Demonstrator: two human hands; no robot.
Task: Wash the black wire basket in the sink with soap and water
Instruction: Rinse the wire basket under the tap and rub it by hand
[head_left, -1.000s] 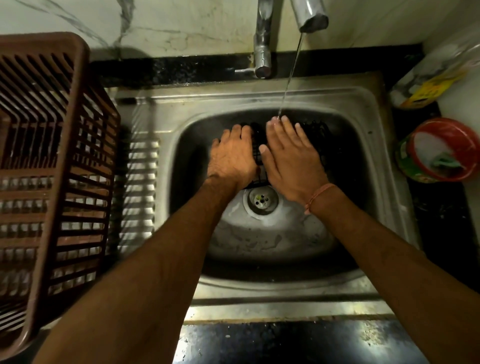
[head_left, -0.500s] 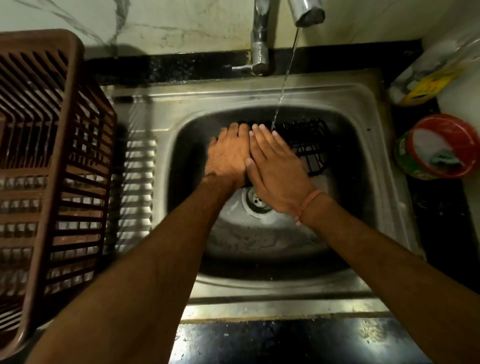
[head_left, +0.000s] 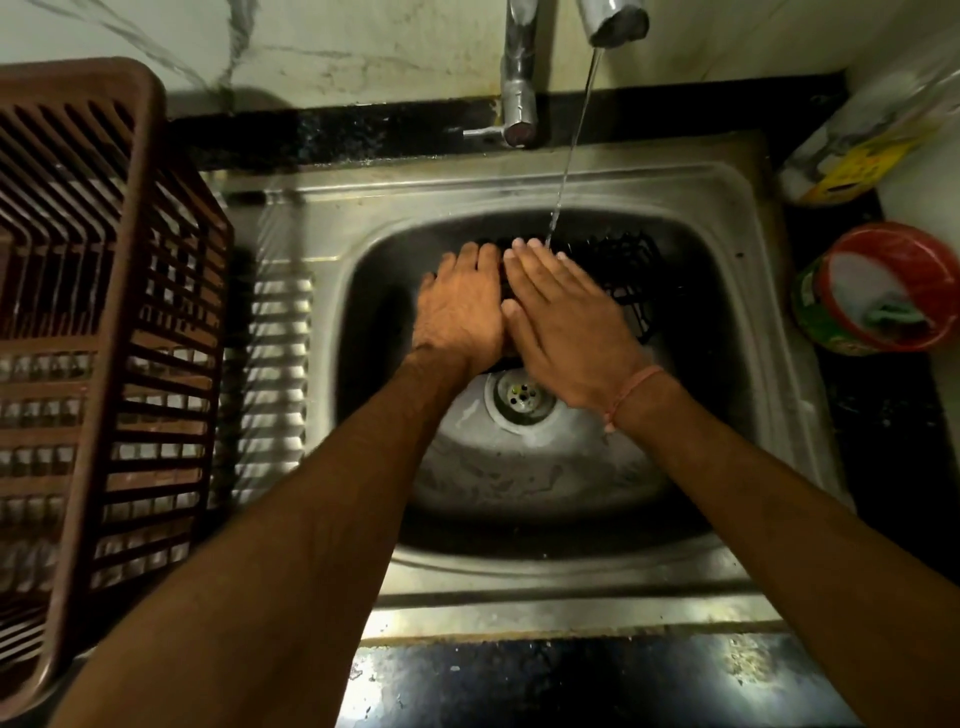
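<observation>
Left hand (head_left: 462, 306) and right hand (head_left: 566, 322) – fingers straight – press flat on the black wire basket (head_left: 623, 270) in the sink (head_left: 753, 364).

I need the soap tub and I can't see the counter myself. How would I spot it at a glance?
Start at the steel sink and go to the black counter on its right side. There, nearer than the clear bottle with a yellow label lying by the wall, stands a round open tub. It alone has a red rim and green side, with whitish soap and a green scrubber inside.
</observation>
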